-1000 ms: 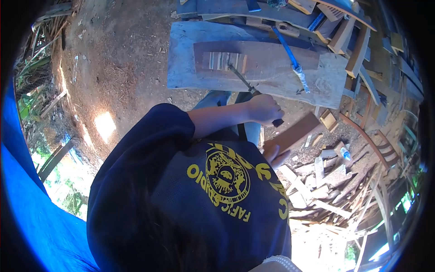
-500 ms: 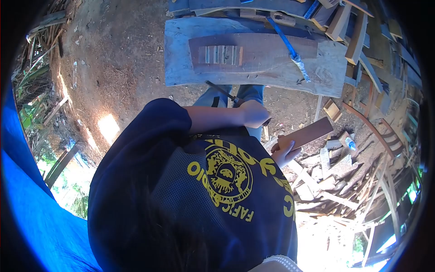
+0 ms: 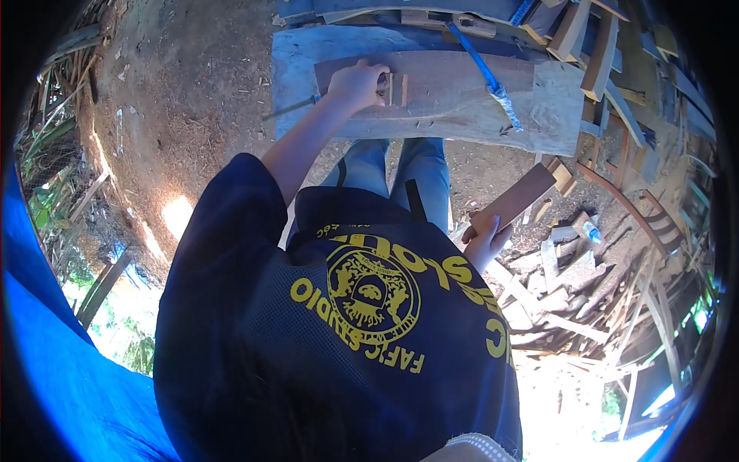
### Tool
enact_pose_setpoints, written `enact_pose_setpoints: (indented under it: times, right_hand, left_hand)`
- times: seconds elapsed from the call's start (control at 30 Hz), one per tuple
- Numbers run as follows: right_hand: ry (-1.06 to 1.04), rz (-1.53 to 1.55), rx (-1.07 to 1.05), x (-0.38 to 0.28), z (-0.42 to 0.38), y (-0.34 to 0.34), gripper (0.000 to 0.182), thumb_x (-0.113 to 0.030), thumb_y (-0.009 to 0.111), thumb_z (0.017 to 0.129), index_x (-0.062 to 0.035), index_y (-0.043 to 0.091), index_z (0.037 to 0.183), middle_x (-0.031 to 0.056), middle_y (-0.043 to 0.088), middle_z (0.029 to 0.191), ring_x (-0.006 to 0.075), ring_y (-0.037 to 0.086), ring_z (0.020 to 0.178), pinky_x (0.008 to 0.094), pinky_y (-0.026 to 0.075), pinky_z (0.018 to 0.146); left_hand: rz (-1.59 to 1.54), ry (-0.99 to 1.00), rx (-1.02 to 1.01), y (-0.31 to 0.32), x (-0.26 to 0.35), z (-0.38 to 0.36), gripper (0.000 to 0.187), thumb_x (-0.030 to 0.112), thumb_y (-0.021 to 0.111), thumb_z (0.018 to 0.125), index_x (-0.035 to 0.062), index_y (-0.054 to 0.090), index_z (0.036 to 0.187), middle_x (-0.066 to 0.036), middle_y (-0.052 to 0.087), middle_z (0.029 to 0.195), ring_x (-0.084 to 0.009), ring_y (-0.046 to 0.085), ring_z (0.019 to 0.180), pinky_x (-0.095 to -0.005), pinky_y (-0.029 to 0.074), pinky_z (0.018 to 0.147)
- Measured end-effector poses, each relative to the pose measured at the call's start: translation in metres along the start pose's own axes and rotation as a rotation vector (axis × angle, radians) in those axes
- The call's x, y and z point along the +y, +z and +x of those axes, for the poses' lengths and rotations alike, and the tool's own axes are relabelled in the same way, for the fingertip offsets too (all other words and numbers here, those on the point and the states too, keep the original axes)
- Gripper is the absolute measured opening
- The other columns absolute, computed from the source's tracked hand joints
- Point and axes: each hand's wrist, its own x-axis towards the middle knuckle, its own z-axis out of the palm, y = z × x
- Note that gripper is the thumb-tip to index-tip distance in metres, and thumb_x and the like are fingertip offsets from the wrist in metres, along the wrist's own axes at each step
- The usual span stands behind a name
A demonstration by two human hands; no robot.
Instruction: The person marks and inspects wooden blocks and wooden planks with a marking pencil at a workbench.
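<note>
My left hand (image 3: 358, 85) is over a dark plank (image 3: 454, 81) on the bench, thumb and fingers curled around the short wooden strips (image 3: 405, 90) lying across it. The hand covers most of these strips. A long narrow metal blade (image 3: 292, 107), from a file- or chisel-like tool, sticks out to the left from behind this hand; the handle is hidden, apparently in the palm. Low on the right, my right hand (image 3: 485, 235) is closed on the lower end of a flat brown wooden block (image 3: 517, 197), held tilted beside my leg.
A blue-handled tool (image 3: 477, 58) with a wrapped end lies across the plank and pale bench board (image 3: 558, 108). Wood offcuts (image 3: 600, 54) are stacked at upper right. Scrap pieces (image 3: 562, 269) litter the ground at right, near a curved slatted wooden frame (image 3: 658, 223).
My left hand has moved from in front of my waist up and left onto the plank's strips, the metal blade swinging left with it. My right hand still holds the block, shifted slightly.
</note>
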Motion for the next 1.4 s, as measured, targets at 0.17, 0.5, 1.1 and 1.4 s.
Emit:
enact_pose_setpoints:
  times: [0.17,0.5,1.1,1.4]
  right_hand:
    - [-0.037,-0.018,-0.008,-0.005,0.001,0.006,0.028,-0.026,0.043,0.101,-0.0022,0.038,0.114,0.0142,0.062,0.080,0.0106,0.044,0.044,0.0221,0.033,0.040]
    - [-0.029,-0.041,0.051,-0.002,0.004,0.000,0.027,-0.026,0.044,0.100,-0.0022,0.040,0.113,0.0142,0.062,0.079,0.0110,0.044,0.042,0.0226,0.032,0.038]
    - [-0.027,-0.066,0.007,0.001,0.015,-0.010,0.029,-0.026,0.046,0.100,-0.0009,0.041,0.114,0.0161,0.063,0.078,0.0116,0.044,0.041,0.0235,0.031,0.037]
    - [0.005,-0.069,0.016,0.003,0.020,-0.018,0.029,-0.026,0.046,0.100,-0.0014,0.040,0.114,0.0159,0.063,0.076,0.0120,0.045,0.041,0.0237,0.033,0.038]
  left_hand:
    - [0.013,0.095,-0.047,-0.005,-0.012,0.019,0.053,0.039,0.077,0.073,0.0197,0.060,0.119,-0.007,0.065,0.111,-0.0282,0.064,0.102,-0.0414,0.052,0.086]
    - [-0.229,-0.084,0.130,0.004,-0.015,0.023,0.036,0.044,0.071,0.080,0.0160,0.067,0.101,-0.007,0.070,0.099,-0.0292,0.066,0.093,-0.0403,0.053,0.080]
    - [-0.244,0.046,-0.025,0.013,-0.022,0.025,0.047,0.019,0.078,0.075,0.0160,0.056,0.116,-0.013,0.066,0.107,-0.0317,0.064,0.097,-0.0432,0.051,0.080]
    - [-0.256,0.180,0.260,-0.022,0.068,-0.023,0.028,0.046,0.066,0.082,0.0191,0.066,0.085,-0.003,0.066,0.068,-0.0247,0.067,0.064,-0.0408,0.052,0.059]
